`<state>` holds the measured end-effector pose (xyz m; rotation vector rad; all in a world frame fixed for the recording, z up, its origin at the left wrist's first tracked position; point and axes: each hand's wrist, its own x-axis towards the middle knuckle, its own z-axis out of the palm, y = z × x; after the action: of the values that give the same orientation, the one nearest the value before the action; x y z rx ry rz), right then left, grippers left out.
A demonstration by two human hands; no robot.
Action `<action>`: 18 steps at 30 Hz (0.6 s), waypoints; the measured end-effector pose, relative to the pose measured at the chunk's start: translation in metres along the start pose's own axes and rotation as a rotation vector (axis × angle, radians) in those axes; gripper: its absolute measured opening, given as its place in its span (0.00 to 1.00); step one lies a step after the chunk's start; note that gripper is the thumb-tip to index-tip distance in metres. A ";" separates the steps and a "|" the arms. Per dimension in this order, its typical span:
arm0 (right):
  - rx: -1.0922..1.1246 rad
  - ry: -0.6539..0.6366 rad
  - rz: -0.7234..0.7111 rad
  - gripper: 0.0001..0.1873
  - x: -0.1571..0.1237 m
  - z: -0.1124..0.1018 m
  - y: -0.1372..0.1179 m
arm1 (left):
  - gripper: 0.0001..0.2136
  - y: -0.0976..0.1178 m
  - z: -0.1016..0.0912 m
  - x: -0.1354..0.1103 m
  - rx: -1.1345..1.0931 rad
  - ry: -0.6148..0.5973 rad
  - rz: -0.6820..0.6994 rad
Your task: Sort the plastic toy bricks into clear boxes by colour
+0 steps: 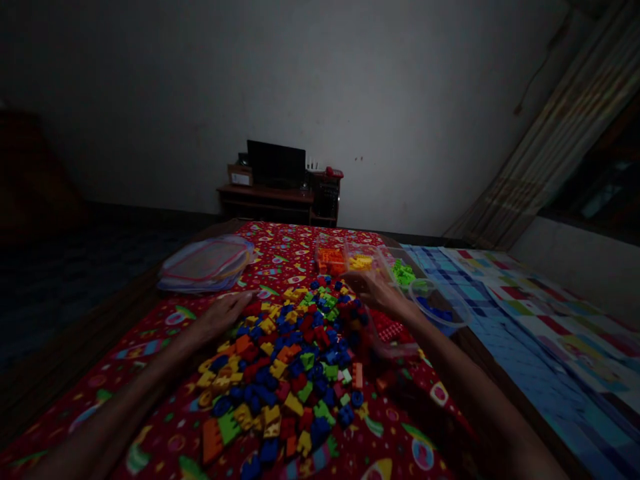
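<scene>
Over the middle and lower middle of the frame spreads a loose heap of small plastic building bricks in red, blue, yellow, green and orange [280,363], lying on a red cloth printed with bright little figures [280,237]. The left hand [227,315] lies at the heap's upper-left edge, open, its fingers extended and nothing visible in them. The right hand [367,288] is above the heap's upper-right edge, its fingers bent downward in front of the containers; blur and darkness hide whether it grips anything. Right of centre, clear plastic containers [459,321] hold sorted bricks: orange bricks [331,259], yellow bricks [361,263], green bricks [403,272] and, farthest right, blue bricks [434,309]. Red bricks [389,331] sit lower, beside the right forearm. A stack of translucent plastic lids with coloured rims [205,263] lies left of centre. In the upper middle, a dark wooden desk [265,191] carries a flat black screen [276,165] and a brown box [240,171] with a white label [241,180], its print too small to read. Blue checked bedding [505,340] fills the lower right.
</scene>
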<state>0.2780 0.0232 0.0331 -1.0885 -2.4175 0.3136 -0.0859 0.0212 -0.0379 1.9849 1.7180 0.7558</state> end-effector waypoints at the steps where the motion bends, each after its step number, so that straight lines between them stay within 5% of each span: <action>1: 0.017 -0.007 -0.054 0.24 -0.015 0.007 -0.016 | 0.37 -0.004 -0.003 -0.008 -0.011 -0.053 0.028; 3: 0.023 -0.027 -0.157 0.20 -0.043 0.022 -0.051 | 0.35 -0.015 -0.008 -0.032 -0.032 -0.148 0.085; 7: -0.193 -0.118 -0.427 0.26 -0.088 0.051 -0.114 | 0.33 -0.043 -0.008 -0.103 0.038 -0.040 0.107; 12: -0.407 -0.216 -0.936 0.19 -0.107 0.079 -0.154 | 0.49 -0.038 0.009 -0.184 0.205 0.043 0.339; 15: -0.432 -0.226 -0.985 0.17 -0.096 0.090 -0.155 | 0.54 -0.019 0.023 -0.194 0.315 0.010 0.455; 18: -0.449 -0.201 -0.845 0.15 -0.080 0.094 -0.147 | 0.51 -0.005 0.038 -0.179 0.340 0.062 0.533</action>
<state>0.1823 -0.1355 -0.0167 -0.0954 -2.9435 -0.4357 -0.0821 -0.1527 -0.0943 2.7378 1.4274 0.7273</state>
